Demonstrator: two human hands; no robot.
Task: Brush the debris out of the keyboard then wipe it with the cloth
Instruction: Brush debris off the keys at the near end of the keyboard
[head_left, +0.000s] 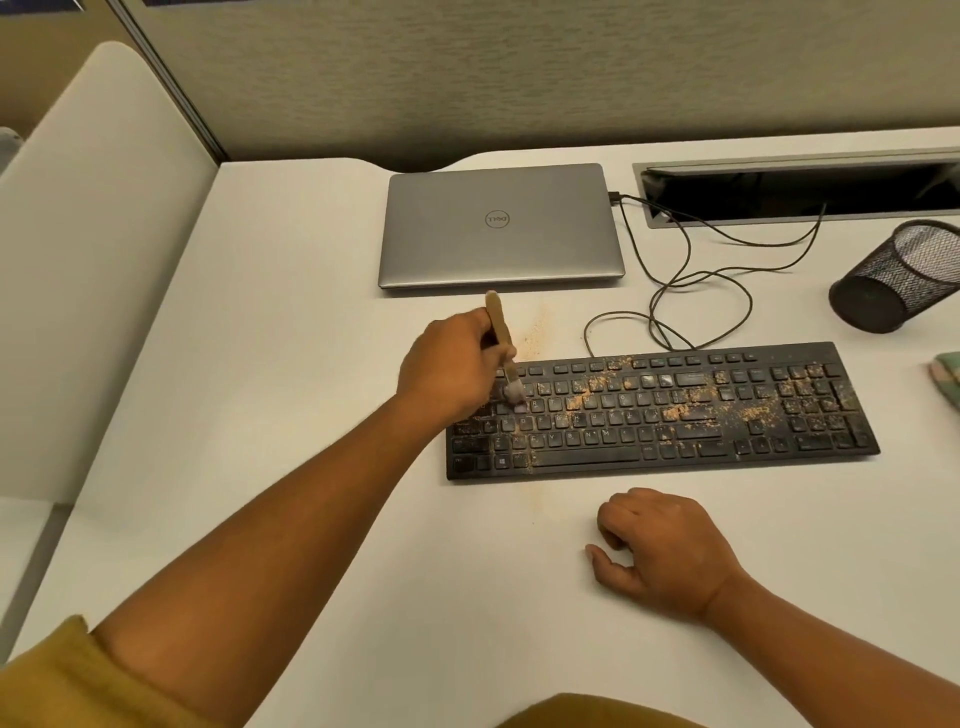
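A black keyboard (670, 415) lies across the white desk, strewn with tan crumbs, thickest over its middle and right keys. My left hand (447, 364) grips a small wooden-handled brush (501, 338), whose pale bristles touch the upper-left keys. Some crumbs lie on the desk just beyond the keyboard's top-left corner and by its front-left edge. My right hand (660, 551) rests on the desk in front of the keyboard, fingers loosely curled, holding nothing. A green patterned cloth (948, 376) shows at the right edge, mostly cut off.
A closed silver laptop (501, 228) lies behind the keyboard. Black cables (675, 280) loop from it towards an open cable tray (800, 192) set in the desk. A black mesh pen cup (898, 275) lies tipped at the far right. A white divider panel (98, 260) stands on the left.
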